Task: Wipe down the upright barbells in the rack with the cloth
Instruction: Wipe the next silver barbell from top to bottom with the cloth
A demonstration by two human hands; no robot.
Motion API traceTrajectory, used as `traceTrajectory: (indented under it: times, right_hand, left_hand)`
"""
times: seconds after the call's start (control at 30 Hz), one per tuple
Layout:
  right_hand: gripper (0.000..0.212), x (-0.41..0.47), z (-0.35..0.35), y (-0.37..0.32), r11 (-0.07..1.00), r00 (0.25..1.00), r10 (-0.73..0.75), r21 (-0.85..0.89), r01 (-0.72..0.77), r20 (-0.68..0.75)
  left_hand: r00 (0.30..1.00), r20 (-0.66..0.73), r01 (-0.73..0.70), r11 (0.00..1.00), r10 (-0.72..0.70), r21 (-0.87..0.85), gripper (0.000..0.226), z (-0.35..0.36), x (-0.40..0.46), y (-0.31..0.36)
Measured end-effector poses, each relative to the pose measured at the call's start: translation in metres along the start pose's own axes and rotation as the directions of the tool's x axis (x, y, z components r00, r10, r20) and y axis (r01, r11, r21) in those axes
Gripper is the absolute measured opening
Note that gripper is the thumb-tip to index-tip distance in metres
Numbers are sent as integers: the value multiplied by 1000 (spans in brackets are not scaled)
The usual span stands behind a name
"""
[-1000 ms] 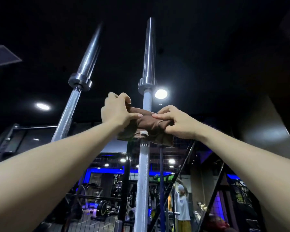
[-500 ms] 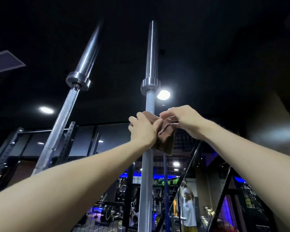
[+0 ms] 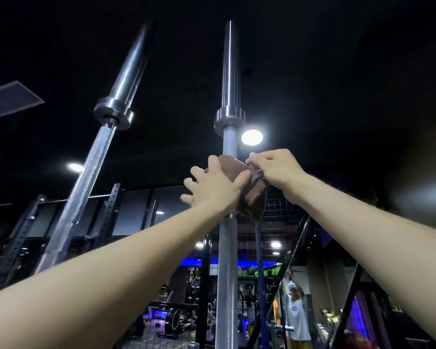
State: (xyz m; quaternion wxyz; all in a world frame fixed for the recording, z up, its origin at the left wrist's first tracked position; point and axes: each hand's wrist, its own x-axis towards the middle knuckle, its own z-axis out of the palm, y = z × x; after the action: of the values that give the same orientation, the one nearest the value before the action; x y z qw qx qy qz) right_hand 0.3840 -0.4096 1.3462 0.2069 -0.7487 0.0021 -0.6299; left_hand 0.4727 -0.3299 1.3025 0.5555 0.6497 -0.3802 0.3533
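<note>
Brown folded cloth (image 3: 247, 187) sits wrapped around the upright steel barbell (image 3: 228, 248), below its collar. Left hand (image 3: 212, 187) presses it with straight fingers; right hand (image 3: 275, 170) pinches its edge. Wiping underway; next, probably slide downward.

Both forearms bare, no sleeves, left grip (image 3: 213, 187) ringless.

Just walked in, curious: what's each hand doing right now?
Left hand: open, fingers spread, pressing the brown cloth against the middle barbell.
Right hand: pinching the cloth's upper edge.
</note>
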Motion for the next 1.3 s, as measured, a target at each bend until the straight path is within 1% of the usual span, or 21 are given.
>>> traceTrajectory:
  times: [0.07,0.1,0.2,0.27,0.37,0.43,0.5,0.57,0.67,0.7,0.77,0.8,0.87,0.97,1.03,1.1,1.17,1.23,1.3]
  right_hand:
    - [33,2,3,-2,1000,1000,1,13,-1,-1]
    - [31,2,4,-5,1000,1000,6,21,-5,-5]
    - [25,7,3,-10,999,999,19,31,-18,-26]
    - [22,9,4,-8,1000,999,16,23,-15,-40]
    - [31,13,6,0,1000,998,6,0,-6,-56]
    - [32,15,10,-1,999,999,30,43,-29,-28]
    - [31,14,14,-5,995,999,54,89,-54,4]
    - [36,14,19,-7,993,997,72,90,-71,-17]
    - [38,9,19,-4,998,997,70,-4,-70,-31]
    - [38,8,19,-1,997,997,67,-24,-68,-39]
    - [41,6,18,4,996,994,86,13,-85,-63]
    - [42,5,16,5,995,993,90,39,-87,-72]
    - [43,2,15,9,994,994,89,66,-85,-64]
    - [32,-5,18,13,982,993,117,152,-114,-10]
    - [24,-11,22,14,971,989,146,184,-150,38]
    - [26,-14,27,10,970,986,149,182,-160,68]
    - [29,-15,28,6,968,986,153,193,-162,60]
    - [32,-15,26,6,970,988,151,185,-155,34]
    - [36,-17,24,8,978,989,141,152,-146,41]
  left_hand:
    - [998,48,-31,994,36,-103,57,3,-1,1]
    - [997,44,-57,992,63,-117,55,3,1,3]
    - [991,-2,-130,990,131,-46,53,1,16,8]
    - [985,5,-173,985,173,-15,54,1,28,9]
    - [975,-16,-220,975,220,35,54,3,30,6]
    - [958,-28,-283,957,285,71,48,4,15,-3]
    - [942,-1,-333,939,334,82,45,5,-4,-11]
    - [946,17,-325,941,325,96,45,3,-11,-16]
    - [950,21,-312,944,311,106,51,-1,5,-9]
    - [958,17,-287,955,287,81,52,-3,15,-3]
    - [979,-1,-205,979,205,23,51,-4,35,9]
    - [983,-16,-184,983,184,25,50,-2,40,14]
    - [974,-27,-223,973,225,61,49,1,33,12]
    - [941,14,-338,932,339,134,50,9,-9,-16]
    - [933,54,-359,918,355,166,48,11,-35,-31]
    - [942,71,-335,929,328,158,50,7,-39,-33]
    - [949,80,-312,942,305,122,53,4,-25,-25]
    - [967,67,-248,967,244,60,56,1,-3,-13]
    - [986,49,-162,987,162,-15,55,1,15,-2]
